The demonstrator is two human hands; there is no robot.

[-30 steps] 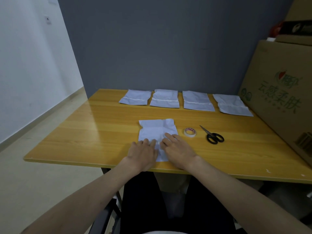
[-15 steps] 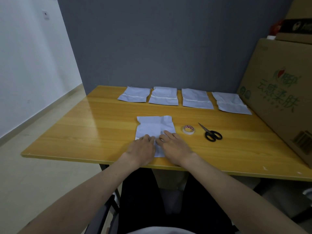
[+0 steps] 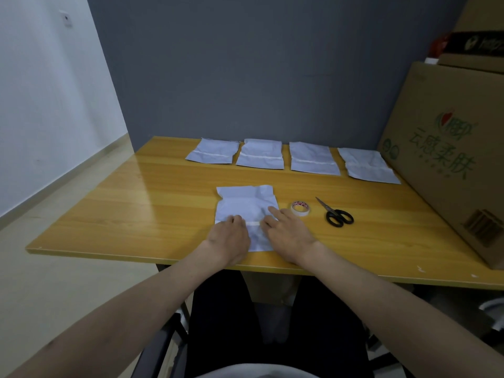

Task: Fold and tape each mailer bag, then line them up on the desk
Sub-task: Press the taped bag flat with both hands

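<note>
The two hands were close together on the mailer bag (image 3: 246, 205). Now the left hand (image 3: 228, 237) and the right hand (image 3: 286, 230) have slid apart. A white strip of tape (image 3: 254, 223) shows between them, across the bag.

A wooden desk (image 3: 136, 203) stands against a grey wall (image 3: 245, 64), white wall (image 3: 41, 91) left.

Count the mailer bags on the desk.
5. Four in a row along the far edge; one near the front under both hands.
</note>
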